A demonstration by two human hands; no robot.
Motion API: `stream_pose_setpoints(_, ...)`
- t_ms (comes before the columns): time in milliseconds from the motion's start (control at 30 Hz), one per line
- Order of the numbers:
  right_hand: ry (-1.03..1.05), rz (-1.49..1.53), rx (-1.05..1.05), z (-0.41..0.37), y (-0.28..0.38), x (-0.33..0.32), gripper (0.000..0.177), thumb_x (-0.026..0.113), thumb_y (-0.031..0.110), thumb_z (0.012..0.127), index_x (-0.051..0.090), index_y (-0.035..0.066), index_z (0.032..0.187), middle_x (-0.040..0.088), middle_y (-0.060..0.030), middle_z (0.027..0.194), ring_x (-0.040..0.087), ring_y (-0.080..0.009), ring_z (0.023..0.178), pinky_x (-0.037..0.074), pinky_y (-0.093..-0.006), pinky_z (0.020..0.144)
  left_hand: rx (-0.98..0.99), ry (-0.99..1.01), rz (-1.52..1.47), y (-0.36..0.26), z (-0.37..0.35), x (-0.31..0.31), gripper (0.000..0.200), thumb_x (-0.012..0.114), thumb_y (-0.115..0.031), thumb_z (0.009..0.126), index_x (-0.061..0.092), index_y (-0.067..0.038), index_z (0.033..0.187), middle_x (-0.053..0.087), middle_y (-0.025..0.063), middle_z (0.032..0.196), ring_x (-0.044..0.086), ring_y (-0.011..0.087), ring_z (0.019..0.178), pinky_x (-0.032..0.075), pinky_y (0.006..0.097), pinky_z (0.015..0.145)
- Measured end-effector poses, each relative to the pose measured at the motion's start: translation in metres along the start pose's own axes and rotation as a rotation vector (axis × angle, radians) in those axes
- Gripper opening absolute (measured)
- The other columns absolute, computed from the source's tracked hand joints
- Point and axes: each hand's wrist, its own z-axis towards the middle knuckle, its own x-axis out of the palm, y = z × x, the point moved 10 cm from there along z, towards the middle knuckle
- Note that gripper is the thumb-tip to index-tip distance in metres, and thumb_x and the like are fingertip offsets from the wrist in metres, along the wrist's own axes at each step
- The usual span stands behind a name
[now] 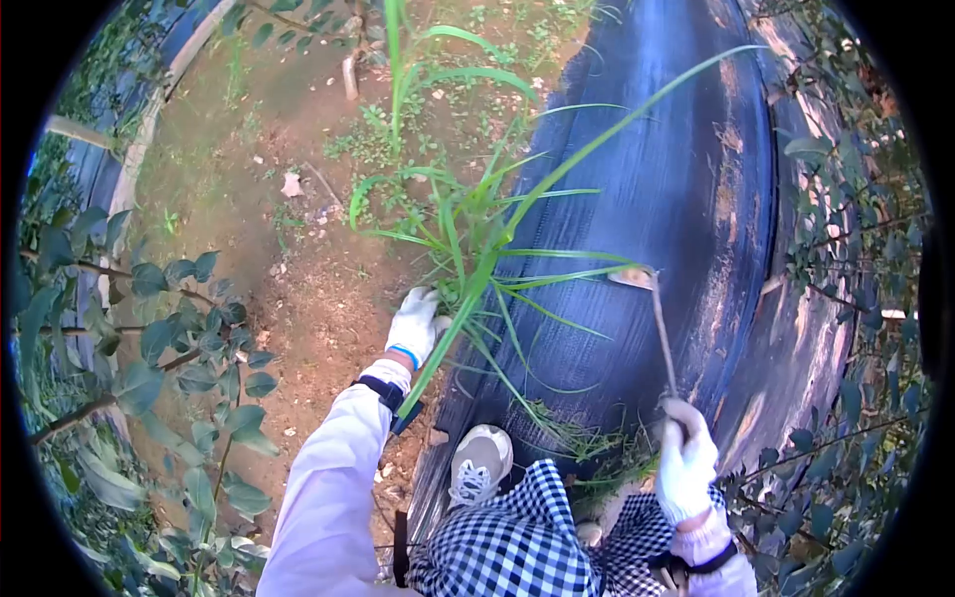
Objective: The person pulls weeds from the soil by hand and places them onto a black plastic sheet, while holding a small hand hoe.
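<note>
- one gloved left hand (415, 326): at the base of tall grass (481, 275), presumably set low to reach its stems; fingers partly hidden, grip cannot be told.
- gloved right hand (686, 463): fingers clamped on the near end of a thin tool (664, 333), apparently angled to keep its blade (631, 277) apart from the left hand.
- tall grass: at the border of soil (214, 214) and black sheeting (637, 179), leaves overhanging the latter.
- shoe (481, 460): near the grass, likely for footing.
</note>
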Motion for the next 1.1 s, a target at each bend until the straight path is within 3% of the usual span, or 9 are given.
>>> stream_pose_setpoints(33, 0.044, -0.027, 0.005, 0.009, 0.002, 0.014, 0.023, 0.057, 0.005, 0.088, 0.065, 0.002, 0.109, 0.067, -0.0098, 0.082, 0.062, -0.0155, 0.070, 0.051, -0.0285, 0.068, 0.156, -0.050, 0.013, -0.021, 0.002, 0.004, 0.017, 0.065, -0.015, 0.079, 0.068, -0.007, 0.094, 0.063, 0.0168, 0.096, 0.060, 0.0382, 0.090, 0.049, 0.0433, 0.082)
stream_pose_setpoints(200, 0.332, -0.284, 0.028, 0.022, 0.013, 0.051, 0.054, 0.068, 0.047, 0.081, 0.063, 0.009, 0.120, 0.065, -0.0175, 0.111, 0.064, -0.0285, 0.099, 0.049, -0.0385, 0.088, -0.045, 0.032, -0.132, 0.023, 0.004, 0.036, 0.009, 0.057, -0.011, 0.085, 0.062, -0.004, 0.083, 0.062, 0.0176, 0.086, 0.060, 0.0365, 0.083, 0.047, 0.0440, 0.071)
stream_pose_setpoints(233, 0.305, -0.468, -0.098, 0.018, 0.024, 0.048, 0.063, 0.066, 0.055, 0.079, 0.062, 0.008, 0.121, 0.059, -0.0196, 0.124, 0.058, -0.0314, 0.112, 0.045, -0.0397, 0.097, -0.304, 0.066, -0.201, 0.040, -0.002, 0.035, 0.010, 0.056, -0.012, 0.086, 0.062, -0.004, 0.083, 0.062, 0.0165, 0.084, 0.059, 0.0348, 0.079, 0.046, 0.0412, 0.069)
stream_pose_setpoints(300, 0.416, -0.214, -0.055, 0.008, 0.048, 0.042, 0.067, 0.072, 0.051, 0.076, 0.061, 0.003, 0.121, 0.060, -0.0201, 0.121, 0.060, -0.0318, 0.110, 0.045, -0.0408, 0.098, -0.275, -0.116, -0.583, 0.065, -0.013, 0.044, 0.011, 0.054, -0.012, 0.089, 0.061, -0.003, 0.088, 0.060, 0.0120, 0.075, 0.056, 0.0261, 0.069, 0.045, 0.0357, 0.064)
stream_pose_setpoints(367, 0.617, 0.133, 0.013, -0.002, 0.082, 0.035, 0.067, 0.075, 0.040, 0.075, 0.057, -0.002, 0.123, 0.059, -0.0197, 0.124, 0.060, -0.0294, 0.110, 0.045, -0.0397, 0.098, -0.366, -0.048, -0.453, 0.043, -0.017, 0.008, 0.013, 0.052, -0.011, 0.091, 0.061, -0.002, 0.096, 0.059, 0.0084, 0.073, 0.052, 0.0189, 0.066, 0.044, 0.0317, 0.062)
stream_pose_setpoints(500, 0.509, 0.240, -0.353, 0.001, 0.154, -0.023, 0.070, 0.074, 0.042, 0.076, 0.055, -0.006, 0.124, 0.060, -0.0191, 0.122, 0.060, -0.0277, 0.108, 0.046, -0.0381, 0.096, -0.290, 0.062, -0.055, 0.041, -0.014, -0.017, 0.025, 0.060, -0.021, 0.088, 0.062, -0.003, 0.105, 0.065, 0.0225, 0.097, 0.061, 0.0414, 0.093, 0.048, 0.0447, 0.082)
stream_pose_setpoints(767, 0.823, -0.073, -0.881, -0.070, 0.242, 0.039, 0.063, 0.072, 0.037, 0.079, 0.056, -0.005, 0.123, 0.061, -0.0177, 0.118, 0.061, -0.0261, 0.104, 0.047, -0.0365, 0.093, -0.181, 0.001, -0.180, 0.048, 0.005, 0.008, 0.028, 0.059, -0.021, 0.092, 0.060, 0.001, 0.109, 0.068, 0.0173, 0.098, 0.064, 0.0289, 0.087, 0.049, 0.0375, 0.082)
stream_pose_setpoints(1000, 0.841, -0.159, -0.804, -0.081, 0.232, 0.047, 0.057, 0.069, 0.032, 0.081, 0.057, -0.005, 0.122, 0.062, -0.0166, 0.114, 0.061, -0.0247, 0.100, 0.048, -0.0351, 0.089, -0.118, -0.077, -0.101, 0.048, 0.013, -0.003, 0.031, 0.065, -0.021, 0.086, 0.061, 0.002, 0.106, 0.060, 0.0230, 0.095, 0.057, 0.0422, 0.092, 0.046, 0.0440, 0.083)
stream_pose_setpoints(1100, 0.815, -0.180, -0.750, -0.075, 0.229, 0.039, 0.055, 0.068, 0.030, 0.082, 0.057, -0.005, 0.122, 0.063, -0.0160, 0.112, 0.062, -0.0240, 0.099, 0.048, -0.0345, 0.088, -0.038, 0.014, 0.035, 0.018, 0.029, 0.006, 0.054, 0.073, -0.020, 0.075, 0.053, -0.005, 0.123, 0.054, 0.0235, 0.116, 0.055, 0.0434, 0.101, 0.048, 0.0427, 0.088)
